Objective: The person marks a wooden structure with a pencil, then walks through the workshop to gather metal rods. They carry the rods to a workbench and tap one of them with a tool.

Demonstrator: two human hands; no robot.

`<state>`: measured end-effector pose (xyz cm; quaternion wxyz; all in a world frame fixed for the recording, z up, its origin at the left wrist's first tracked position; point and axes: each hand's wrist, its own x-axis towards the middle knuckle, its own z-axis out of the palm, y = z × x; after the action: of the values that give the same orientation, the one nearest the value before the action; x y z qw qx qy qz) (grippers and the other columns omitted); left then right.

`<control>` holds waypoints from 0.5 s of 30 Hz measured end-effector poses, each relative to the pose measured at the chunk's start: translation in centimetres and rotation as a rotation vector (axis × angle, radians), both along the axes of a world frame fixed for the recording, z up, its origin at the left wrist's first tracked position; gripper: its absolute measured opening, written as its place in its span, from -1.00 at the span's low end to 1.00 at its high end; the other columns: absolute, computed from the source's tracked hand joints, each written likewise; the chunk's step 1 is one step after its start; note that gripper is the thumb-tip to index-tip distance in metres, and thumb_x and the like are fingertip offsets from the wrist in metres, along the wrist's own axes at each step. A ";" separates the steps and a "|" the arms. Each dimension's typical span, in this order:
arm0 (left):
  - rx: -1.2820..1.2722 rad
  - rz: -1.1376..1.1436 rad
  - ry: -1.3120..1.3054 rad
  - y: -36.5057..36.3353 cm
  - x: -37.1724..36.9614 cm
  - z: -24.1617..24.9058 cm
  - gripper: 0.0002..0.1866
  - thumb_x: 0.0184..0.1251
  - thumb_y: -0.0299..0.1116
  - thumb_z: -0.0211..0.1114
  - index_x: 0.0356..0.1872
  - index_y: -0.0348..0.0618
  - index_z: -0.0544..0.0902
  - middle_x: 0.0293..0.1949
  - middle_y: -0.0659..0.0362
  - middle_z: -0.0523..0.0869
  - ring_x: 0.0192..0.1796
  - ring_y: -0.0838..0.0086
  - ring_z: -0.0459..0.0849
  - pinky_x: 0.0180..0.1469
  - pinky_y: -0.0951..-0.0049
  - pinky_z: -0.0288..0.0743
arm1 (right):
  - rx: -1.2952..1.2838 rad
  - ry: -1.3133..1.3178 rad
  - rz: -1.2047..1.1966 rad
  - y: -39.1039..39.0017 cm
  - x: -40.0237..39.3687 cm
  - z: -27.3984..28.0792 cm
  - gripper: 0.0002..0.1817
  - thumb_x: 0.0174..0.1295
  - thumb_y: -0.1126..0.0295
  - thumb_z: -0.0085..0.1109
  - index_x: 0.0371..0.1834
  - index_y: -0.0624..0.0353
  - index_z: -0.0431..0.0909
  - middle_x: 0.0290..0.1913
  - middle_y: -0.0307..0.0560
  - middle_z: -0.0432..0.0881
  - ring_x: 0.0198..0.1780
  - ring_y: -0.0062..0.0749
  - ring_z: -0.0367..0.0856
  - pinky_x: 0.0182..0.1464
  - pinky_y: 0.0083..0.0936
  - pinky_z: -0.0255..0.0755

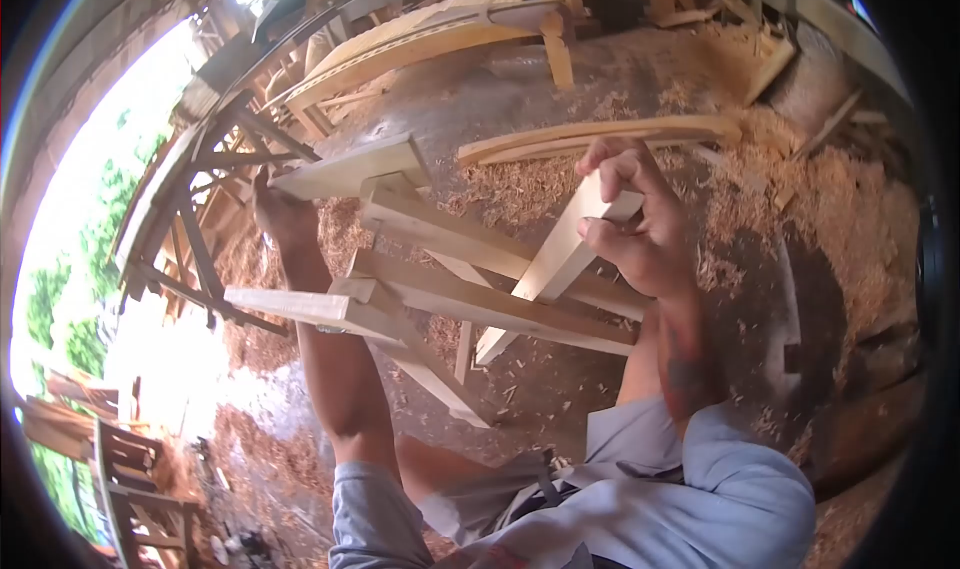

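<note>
A pale wooden frame of joined beams (pixel 450 294) stands tilted over the floor in front of me. My left hand (pixel 283 209) is at the far left end of its upper board (pixel 350 169), with fingers wrapped round that end and partly hidden behind it. On the right, my right hand (pixel 640 214) grips the top end of a slanting post (pixel 565 244), thumb on the near side and fingers curled over it. The post crosses the two long beams. A second board (pixel 285 304) sticks out to the left, in front of my left forearm.
Curved wooden pieces (pixel 600 137) lie on the floor ahead among shavings (pixel 520 191). Behind them stands a slatted wooden bench (pixel 430 34). A dark wooden trestle (pixel 195 209) is at the left, and a small wooden frame (pixel 145 489) at the lower left.
</note>
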<state>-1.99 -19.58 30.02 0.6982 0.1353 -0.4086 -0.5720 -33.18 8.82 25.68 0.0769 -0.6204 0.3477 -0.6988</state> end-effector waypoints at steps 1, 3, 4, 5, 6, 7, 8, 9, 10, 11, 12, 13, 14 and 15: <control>0.005 -0.012 -0.031 -0.7 -0.2 0.0 -0.79 0.42 -0.25 0.04 -0.20 -0.21 0.44 -0.41 0.13 0.58 -0.26 0.32 0.61 -0.05 0.24 0.49 | 0.005 -0.031 -0.012 0.0 -0.1 0.0 -0.72 -0.13 0.65 0.16 -0.36 0.12 0.35 -0.09 -0.11 0.44 0.04 -0.39 0.43 0.13 -0.46 0.28; 0.008 0.077 -0.087 -1.1 0.5 -0.7 -0.78 0.43 -0.25 0.03 -0.19 -0.22 0.42 -0.36 0.12 0.59 -0.24 0.31 0.61 -0.04 0.22 0.49 | -0.021 0.023 -0.015 -0.1 -0.2 -0.1 -0.73 -0.14 0.66 0.15 -0.35 0.16 0.36 -0.11 -0.07 0.45 0.03 -0.36 0.46 0.15 -0.46 0.28; 0.050 0.117 -0.043 -1.1 0.5 -1.3 -0.74 0.43 -0.18 0.06 -0.18 -0.20 0.42 -0.29 0.10 0.59 -0.22 0.31 0.61 -0.02 0.20 0.51 | -0.018 0.022 -0.009 0.0 -0.1 0.0 -0.73 -0.14 0.66 0.14 -0.34 0.18 0.36 -0.12 -0.04 0.45 0.03 -0.34 0.47 0.17 -0.47 0.28; 0.047 0.126 -0.047 -1.2 0.7 -1.5 -0.74 0.43 -0.18 0.06 -0.18 -0.20 0.42 -0.29 0.10 0.59 -0.22 0.31 0.61 -0.02 0.20 0.51 | -0.020 0.017 -0.001 0.0 -0.2 -0.1 -0.73 -0.14 0.66 0.14 -0.34 0.18 0.36 -0.12 -0.04 0.45 0.03 -0.34 0.47 0.17 -0.47 0.28; 0.090 0.101 0.024 -0.8 0.3 -1.6 -0.72 0.43 -0.13 0.08 -0.18 -0.18 0.42 -0.27 0.09 0.59 -0.21 0.30 0.61 -0.01 0.19 0.52 | 0.002 0.035 -0.003 0.1 -0.2 -0.1 -0.72 -0.13 0.63 0.16 -0.34 0.13 0.35 -0.08 -0.06 0.45 0.05 -0.36 0.44 0.16 -0.42 0.26; 0.132 0.073 0.099 -0.2 -0.3 -1.7 -0.69 0.42 -0.09 0.10 -0.17 -0.16 0.42 -0.24 0.09 0.59 -0.19 0.29 0.61 -0.01 0.18 0.53 | 0.022 0.057 -0.008 0.1 -0.3 0.0 -0.70 -0.12 0.60 0.19 -0.33 0.08 0.34 -0.04 -0.07 0.44 0.06 -0.37 0.40 0.15 -0.38 0.25; 0.077 0.126 0.012 -0.3 -0.5 -2.1 -0.67 0.41 -0.05 0.11 -0.15 -0.14 0.42 -0.21 0.09 0.60 -0.18 0.29 0.61 -0.01 0.17 0.54 | 0.019 0.060 -0.004 0.1 -0.4 0.0 -0.70 -0.12 0.60 0.19 -0.33 0.08 0.34 -0.04 -0.07 0.44 0.06 -0.37 0.40 0.15 -0.38 0.25; 0.023 0.184 -0.070 -0.7 -0.4 -2.8 -0.64 0.41 -0.02 0.12 -0.13 -0.12 0.43 -0.18 0.10 0.60 -0.17 0.29 0.61 -0.01 0.17 0.54 | 0.026 0.055 0.004 0.1 -0.4 -0.1 -0.70 -0.12 0.60 0.19 -0.33 0.08 0.34 -0.04 -0.07 0.44 0.06 -0.37 0.40 0.15 -0.37 0.24; 0.035 0.028 -0.050 -1.5 -0.3 -2.8 -0.61 0.40 0.02 0.12 -0.09 -0.13 0.43 -0.17 0.10 0.61 -0.16 0.29 0.61 -0.02 0.20 0.55 | 0.033 0.049 0.012 0.1 -0.4 -0.1 -0.70 -0.12 0.59 0.20 -0.33 0.08 0.34 -0.04 -0.07 0.44 0.05 -0.36 0.40 0.16 -0.36 0.24; 0.040 -0.047 -0.038 -1.8 0.1 -3.3 -0.59 0.40 0.03 0.12 -0.07 -0.14 0.43 -0.16 0.10 0.61 -0.16 0.29 0.61 -0.03 0.21 0.55 | 0.034 0.052 0.017 0.1 -0.5 -0.1 -0.70 -0.12 0.59 0.20 -0.33 0.08 0.34 -0.04 -0.07 0.44 0.05 -0.36 0.40 0.16 -0.36 0.24; 0.048 -0.121 -0.028 -1.4 0.0 -3.3 -0.57 0.40 0.05 0.12 -0.05 -0.14 0.43 -0.15 0.10 0.61 -0.16 0.29 0.61 -0.04 0.22 0.55 | 0.036 0.045 0.025 0.1 -0.5 -0.1 -0.69 -0.12 0.59 0.20 -0.32 0.08 0.34 -0.04 -0.07 0.44 0.06 -0.35 0.40 0.16 -0.36 0.24; 0.096 -0.188 -0.070 1.4 -0.9 -2.9 -0.52 0.38 0.08 0.14 0.00 -0.15 0.44 -0.14 0.11 0.61 -0.16 0.32 0.60 -0.05 0.25 0.54 | 0.037 0.038 0.033 0.1 -0.5 -0.1 -0.69 -0.13 0.58 0.21 -0.32 0.08 0.34 -0.04 -0.06 0.44 0.06 -0.34 0.40 0.16 -0.35 0.24; 0.144 -0.255 -0.114 4.3 -1.9 -2.5 -0.47 0.37 0.11 0.15 0.05 -0.17 0.45 -0.13 0.11 0.61 -0.16 0.34 0.60 -0.06 0.28 0.54 | 0.035 0.041 0.041 0.2 -0.4 0.0 -0.69 -0.13 0.58 0.21 -0.32 0.08 0.34 -0.04 -0.06 0.44 0.06 -0.34 0.40 0.16 -0.35 0.24; 0.156 -0.294 -0.166 5.9 -1.6 -3.2 -0.45 0.37 0.13 0.12 0.05 -0.18 0.46 -0.14 0.10 0.61 -0.16 0.35 0.60 -0.07 0.29 0.54 | 0.032 0.039 0.035 0.2 -0.5 0.1 -0.71 -0.12 0.61 0.18 -0.32 0.13 0.35 -0.06 -0.04 0.44 0.06 -0.33 0.43 0.17 -0.41 0.25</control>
<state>-3.62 -13.66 26.84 0.5585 0.1743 -0.4346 -0.6847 -33.64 9.02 25.74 0.0921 -0.6386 0.3495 -0.6794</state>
